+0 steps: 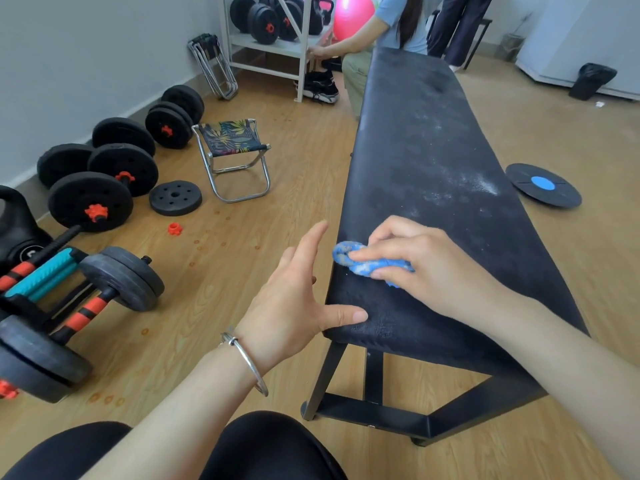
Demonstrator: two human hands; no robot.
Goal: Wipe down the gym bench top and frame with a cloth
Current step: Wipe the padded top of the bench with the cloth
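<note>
Head: right hand (427,268) grips cloth (367,267), left hand (294,306) splayed.

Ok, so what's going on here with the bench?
A person is wiping the bench top with a blue cloth. The right hand grips the bunched cloth and presses it on the top's near end. The left hand is open, fingers spread, thumb at the near edge. White dust shows farther along, so much is left to wipe; neither hand is at the frame. Another person crouches by the weight rack at the far end.
</note>
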